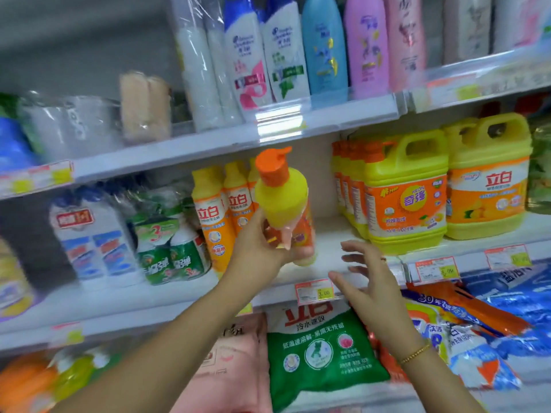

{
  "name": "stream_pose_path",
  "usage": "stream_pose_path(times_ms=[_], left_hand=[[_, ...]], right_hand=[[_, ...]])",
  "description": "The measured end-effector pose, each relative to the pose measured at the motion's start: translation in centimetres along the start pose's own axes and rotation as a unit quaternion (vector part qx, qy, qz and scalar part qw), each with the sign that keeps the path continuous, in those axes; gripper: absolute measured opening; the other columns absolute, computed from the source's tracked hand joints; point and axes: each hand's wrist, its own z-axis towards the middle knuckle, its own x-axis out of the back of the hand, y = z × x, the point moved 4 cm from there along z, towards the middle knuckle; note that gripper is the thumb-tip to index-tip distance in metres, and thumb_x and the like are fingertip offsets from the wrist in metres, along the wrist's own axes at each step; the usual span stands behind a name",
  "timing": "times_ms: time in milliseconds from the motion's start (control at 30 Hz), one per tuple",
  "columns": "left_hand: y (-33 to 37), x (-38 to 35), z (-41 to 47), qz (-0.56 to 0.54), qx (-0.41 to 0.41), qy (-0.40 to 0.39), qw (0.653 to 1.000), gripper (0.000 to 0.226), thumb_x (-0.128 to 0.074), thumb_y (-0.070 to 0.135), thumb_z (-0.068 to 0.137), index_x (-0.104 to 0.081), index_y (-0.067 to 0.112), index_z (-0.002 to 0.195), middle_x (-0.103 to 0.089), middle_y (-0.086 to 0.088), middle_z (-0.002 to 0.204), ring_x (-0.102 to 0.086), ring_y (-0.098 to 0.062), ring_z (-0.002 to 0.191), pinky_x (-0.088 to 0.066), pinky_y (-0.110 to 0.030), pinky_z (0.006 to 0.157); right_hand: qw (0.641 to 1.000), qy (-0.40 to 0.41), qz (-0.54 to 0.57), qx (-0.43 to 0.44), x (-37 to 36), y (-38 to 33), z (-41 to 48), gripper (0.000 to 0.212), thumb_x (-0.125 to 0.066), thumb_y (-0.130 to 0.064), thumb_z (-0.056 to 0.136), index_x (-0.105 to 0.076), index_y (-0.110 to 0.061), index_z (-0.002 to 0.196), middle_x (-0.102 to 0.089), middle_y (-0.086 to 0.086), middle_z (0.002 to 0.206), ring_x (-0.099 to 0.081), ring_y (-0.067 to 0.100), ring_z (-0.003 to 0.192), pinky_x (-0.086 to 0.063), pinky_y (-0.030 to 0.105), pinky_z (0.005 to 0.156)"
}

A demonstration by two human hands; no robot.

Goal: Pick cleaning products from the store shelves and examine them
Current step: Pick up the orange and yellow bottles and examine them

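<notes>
The left hand (259,242) is raised in front of the middle shelf (328,234), its forearm coming up from the lower left. Its grip is closed around the lower part of a yellow bottle (283,201). The bottle is tilted, with the orange cap (272,166) pointing up and to the left. It is just right of a row of similar bottles (214,213). The right hand (366,281) is lower and to the right, near the bottle but apart from it. Its grip is released, with the fingers spread and pointing left. A gold bracelet (416,353) is on its wrist.
</notes>
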Motion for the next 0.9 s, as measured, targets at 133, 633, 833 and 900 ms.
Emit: stream_pose_path(times_ms=[133,633,833,900], left_hand=[[0.2,3.3,-3.8,-0.024,0.024,0.024,0.999,0.055,-0.091,0.012,0.055,-0.058,0.028,0.097,-0.071,0.019,0.084,-0.066,0.007,0.077,-0.048,-0.007,0.064],[-4.6,7.4,-11.6,0.209,0.033,0.027,0.977,0.049,-0.081,0.055,0.057,-0.052,0.044,0.095,-0.053,0.014,0.09,-0.057,0.001,0.078,-0.05,-0.025,0.068],[-6.5,10.1,-12.7,0.278,0.039,0.018,0.959,0.05,-0.079,0.055,0.06,-0.054,0.041,0.101,-0.052,0.013,0.087,-0.052,0.003,0.078,-0.043,-0.019,0.063],[-7.5,10.8,-13.1,0.284,0.041,0.008,0.958,0.047,-0.08,0.054,0.061,-0.054,0.041,0.098,-0.053,0.013,0.086,-0.052,0.002,0.079,-0.042,-0.019,0.063]], right_hand=[[0.998,-0.052,0.042,0.003,-1.5,-4.2,-1.4,0.058,-0.073,-0.053,0.069,-0.044,-0.042,0.117,-0.048,-0.018,0.124,-0.053,0.0,0.11,-0.05,0.022,0.083],[0.967,-0.13,0.173,-0.136,-6.3,-12.1,-4.2,0.068,-0.075,-0.064,0.054,-0.048,-0.006,0.076,-0.069,0.013,0.069,-0.067,0.037,0.072,-0.054,0.055,0.072],[0.957,-0.211,0.149,-0.131,-8.7,-10.6,-5.0,0.043,-0.075,-0.035,0.076,-0.065,0.006,0.082,-0.069,0.024,0.086,-0.066,0.04,0.088,-0.05,0.059,0.085],[0.953,-0.229,0.145,-0.134,-9.6,-10.3,-5.5,0.039,-0.074,-0.034,0.076,-0.067,0.005,0.081,-0.07,0.021,0.085,-0.066,0.038,0.088,-0.05,0.057,0.085]])
